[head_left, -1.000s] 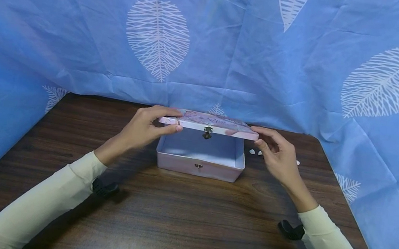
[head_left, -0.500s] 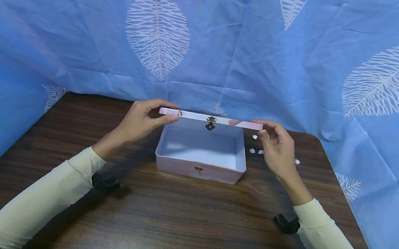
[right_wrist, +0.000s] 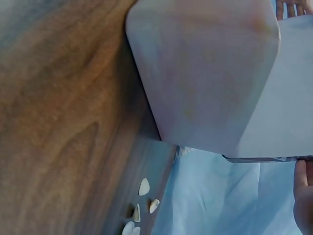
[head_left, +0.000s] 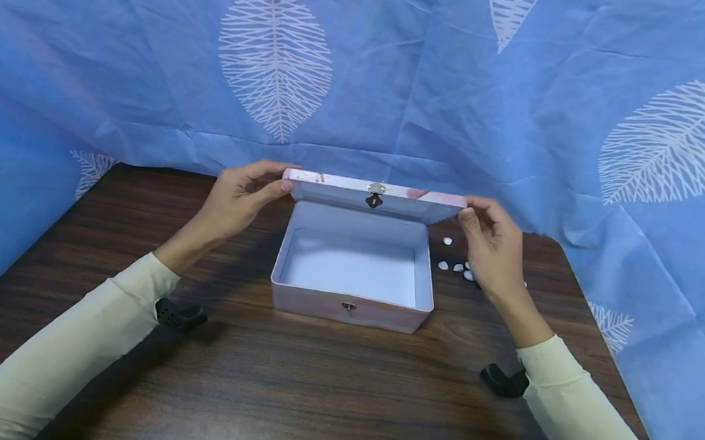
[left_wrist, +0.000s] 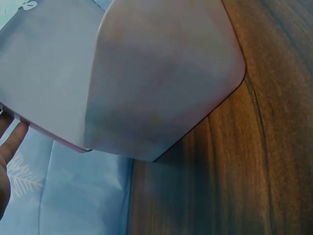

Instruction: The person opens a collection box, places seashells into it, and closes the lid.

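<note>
A pale pink box (head_left: 311,304) stands on the table in the head view, with its hinged lid (head_left: 350,184) tilted up at the back. Its white inside shows, and nothing lies in it. My left hand (head_left: 232,200) pinches the lid's left front corner between thumb and fingers. At the right front corner, my right hand (head_left: 496,253) grips the lid the same way. A metal clasp (head_left: 375,199) hangs from the lid's front edge, above the small catch (head_left: 348,306) on the box. In the left wrist view, fingers (left_wrist: 14,142) touch the lid's rim.
Several small white pieces, shell-like in shape (right_wrist: 144,187), lie on the dark wooden table (head_left: 334,397) right of the box, some partly behind my right hand. A blue curtain with white leaf prints (head_left: 368,71) hangs directly behind the table.
Both hands have raised the lid's front edge from low over the box to higher and farther back. Its patterned top has gone out of sight, and more of the inside shows.
</note>
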{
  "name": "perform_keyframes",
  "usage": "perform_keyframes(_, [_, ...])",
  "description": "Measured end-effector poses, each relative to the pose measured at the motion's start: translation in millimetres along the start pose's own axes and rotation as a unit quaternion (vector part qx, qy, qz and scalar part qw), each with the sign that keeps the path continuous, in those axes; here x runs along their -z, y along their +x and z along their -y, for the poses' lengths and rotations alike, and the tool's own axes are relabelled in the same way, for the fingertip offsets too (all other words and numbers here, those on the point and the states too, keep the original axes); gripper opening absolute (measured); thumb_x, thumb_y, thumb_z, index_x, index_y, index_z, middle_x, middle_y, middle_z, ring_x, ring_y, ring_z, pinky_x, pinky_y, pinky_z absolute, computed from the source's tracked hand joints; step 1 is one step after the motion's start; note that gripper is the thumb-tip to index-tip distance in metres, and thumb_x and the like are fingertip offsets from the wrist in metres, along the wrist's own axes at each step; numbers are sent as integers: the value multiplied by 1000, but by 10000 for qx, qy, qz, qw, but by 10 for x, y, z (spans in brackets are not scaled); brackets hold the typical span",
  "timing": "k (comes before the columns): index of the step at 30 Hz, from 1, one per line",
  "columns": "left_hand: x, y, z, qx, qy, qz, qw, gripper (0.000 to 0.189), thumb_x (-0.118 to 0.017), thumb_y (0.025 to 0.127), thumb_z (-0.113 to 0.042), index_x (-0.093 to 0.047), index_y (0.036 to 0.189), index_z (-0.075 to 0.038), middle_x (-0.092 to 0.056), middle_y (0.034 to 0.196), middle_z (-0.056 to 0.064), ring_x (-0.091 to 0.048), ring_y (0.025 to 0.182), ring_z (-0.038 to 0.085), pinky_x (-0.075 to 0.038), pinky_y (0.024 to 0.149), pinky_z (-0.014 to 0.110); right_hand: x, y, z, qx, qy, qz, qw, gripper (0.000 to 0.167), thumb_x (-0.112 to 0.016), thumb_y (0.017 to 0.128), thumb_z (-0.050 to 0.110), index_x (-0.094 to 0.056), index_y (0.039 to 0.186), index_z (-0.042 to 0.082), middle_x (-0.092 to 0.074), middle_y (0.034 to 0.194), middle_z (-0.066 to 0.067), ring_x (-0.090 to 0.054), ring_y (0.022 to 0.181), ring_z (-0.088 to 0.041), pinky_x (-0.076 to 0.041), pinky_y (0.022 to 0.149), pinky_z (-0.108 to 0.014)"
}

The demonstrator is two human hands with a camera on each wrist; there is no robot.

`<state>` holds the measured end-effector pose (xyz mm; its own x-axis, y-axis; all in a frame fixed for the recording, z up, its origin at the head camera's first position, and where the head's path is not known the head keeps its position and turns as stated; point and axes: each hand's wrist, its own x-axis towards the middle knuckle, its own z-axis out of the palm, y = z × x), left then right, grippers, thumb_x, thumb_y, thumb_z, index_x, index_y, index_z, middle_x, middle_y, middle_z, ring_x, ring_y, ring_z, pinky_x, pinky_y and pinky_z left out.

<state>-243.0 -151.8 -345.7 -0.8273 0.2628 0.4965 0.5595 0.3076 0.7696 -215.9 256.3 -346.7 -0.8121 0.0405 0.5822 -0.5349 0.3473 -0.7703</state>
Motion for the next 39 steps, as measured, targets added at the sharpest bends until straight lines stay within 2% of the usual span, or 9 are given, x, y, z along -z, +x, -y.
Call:
perform_keyframes(6, [13,42,11,-29,-276,-25,9996,36,-66,115,-14,-71,150,-4,-76,145,18,-72,129,10,-57,109,23,0,89,38,-210,89,-69,9997,30,-65,112,10,-71,129,-14,-75,109,23,-78,99,-4,-62,97,-17])
perform_keyframes(7, [14,51,15,-63,-293,-50,9995,37,-66,115,-13,-71,150,-4,-76,145,19,-73,120,6,-56,101,17,0,102,47,-212,25,-69,9997,31,-64,113,12,-71,129,-13,-75,108,25,-78,98,-3,-62,97,-17])
perform_keyframes(12, [16,107,13,-154,-306,-78,9994,38,-62,117,-13,-68,154,-4,-74,148,20,-71,112,-3,-57,98,15,10,177,88,-208,-215,-6,9996,34,-63,115,17,-71,131,-12,-74,109,28,-76,98,3,-63,96,-18])
perform_keyframes(19, [-10,247,43,-66,-800,-83,9967,43,-59,118,-12,-61,161,-6,-69,152,24,-72,122,4,-62,104,25,5,312,77,-379,-365,202,9984,44,-59,118,30,-68,138,-8,-73,122,11,-74,106,2,-61,100,-16])
perform_keyframes(25, [-59,345,144,2,-983,28,9952,50,-53,120,-10,-50,170,-11,-67,153,26,-70,124,7,-64,101,28,-23,408,-49,-281,-192,389,9987,39,-57,118,17,-60,145,-12,-68,120,14,-69,108,-1,-58,100,-16])
perform_keyframes(29, [-88,357,211,37,-1109,136,9937,56,-51,121,-10,-41,176,-16,-66,152,28,-70,125,10,-63,102,25,-37,418,-179,-284,-275,577,9975,40,-57,118,13,-55,151,-9,-71,125,-3,-67,111,-2,-54,101,-16])
perform_keyframes(33, [-115,347,265,70,-1188,306,9924,62,-48,122,-12,-30,180,-23,-63,155,29,-69,132,19,-64,109,37,-44,384,-312,-433,-379,899,9943,45,-56,119,15,-49,159,-5,-71,137,-25,-68,119,-4,-54,108,-18])
perform_keyframes(36, [-135,333,315,172,-1173,394,9922,66,-47,122,-13,-24,182,-26,-62,156,30,-69,136,32,-62,112,54,-53,344,-394,-513,-339,1124,9918,49,-56,119,15,-45,163,-2,-70,141,-30,-68,122,-4,-54,112,-19])
perform_keyframes(39, [-158,314,372,299,-1149,465,9918,69,-47,122,-12,-19,183,-27,-61,156,31,-67,139,43,-58,112,67,-70,313,-460,-462,-173,1191,9917,52,-58,118,10,-41,166,-2,-70,139,-34,-69,119,-1,-55,108,-16])
